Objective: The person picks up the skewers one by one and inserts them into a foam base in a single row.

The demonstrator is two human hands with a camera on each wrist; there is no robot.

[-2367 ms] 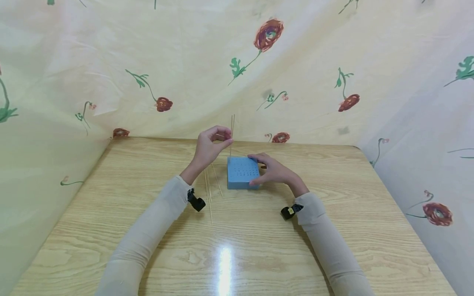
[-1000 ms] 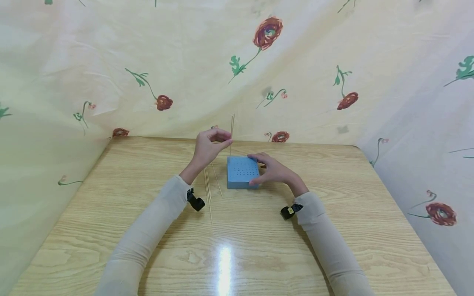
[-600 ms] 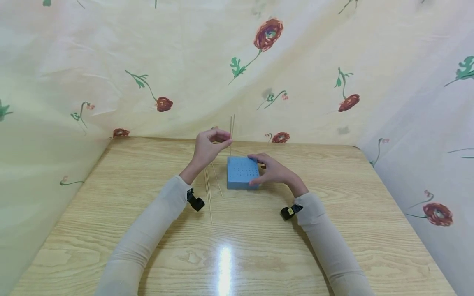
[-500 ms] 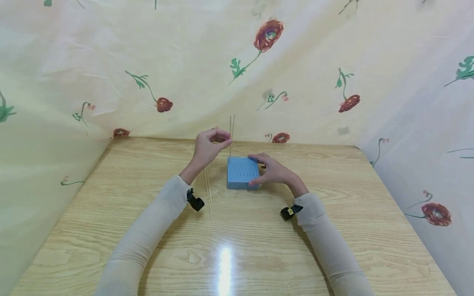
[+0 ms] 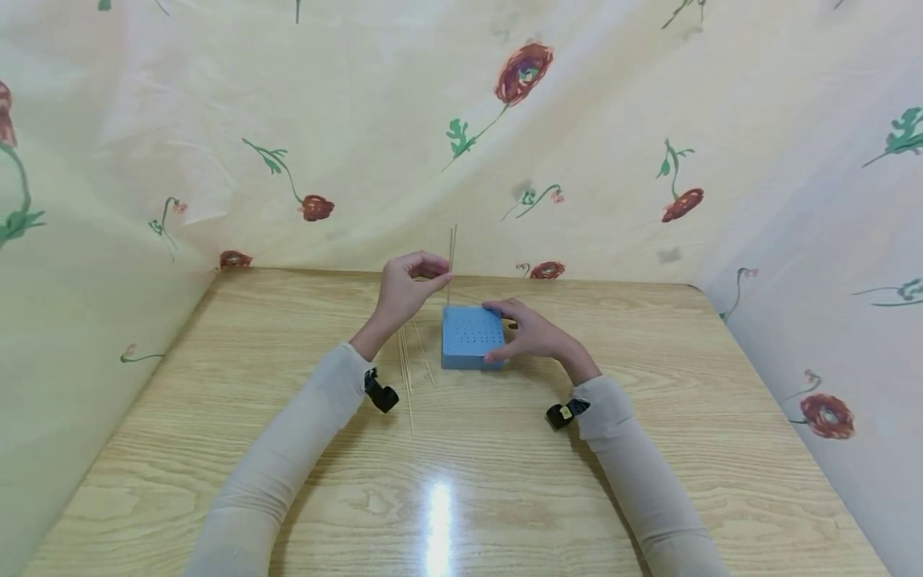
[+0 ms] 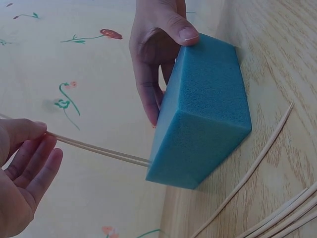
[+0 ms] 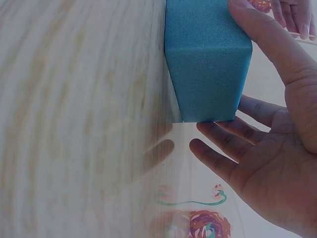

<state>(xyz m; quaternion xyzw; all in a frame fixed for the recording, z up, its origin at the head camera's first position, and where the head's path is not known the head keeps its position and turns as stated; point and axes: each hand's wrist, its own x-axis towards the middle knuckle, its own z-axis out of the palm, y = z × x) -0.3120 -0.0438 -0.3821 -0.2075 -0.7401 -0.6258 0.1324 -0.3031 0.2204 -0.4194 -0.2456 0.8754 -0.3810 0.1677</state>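
Observation:
A blue foam block (image 5: 472, 327) with rows of small holes in its top sits on the table. My right hand (image 5: 534, 332) holds its right side, thumb at the near face and fingers at the far edge. Two thin wooden sticks (image 5: 452, 240) rise close together from the block's far left corner. My left hand (image 5: 405, 290) pinches at them between thumb and fingertips, partway up. In the left wrist view, both sticks (image 6: 99, 149) run from the fingertips to the block (image 6: 213, 84); whether both are gripped, I cannot tell. Their lower ends meet the block's top.
Several loose sticks (image 5: 406, 369) lie on the wooden table (image 5: 505, 497) left of the block, partly under my left hand and wrist. One stick (image 6: 247, 173) lies apart from the others. A flowered cloth (image 5: 389, 120) hangs behind the table and along both sides.
The left fingers have come down slightly since the earliest frame. One stick's top leaned a little left, then came back right. My right hand and the block stay in place.

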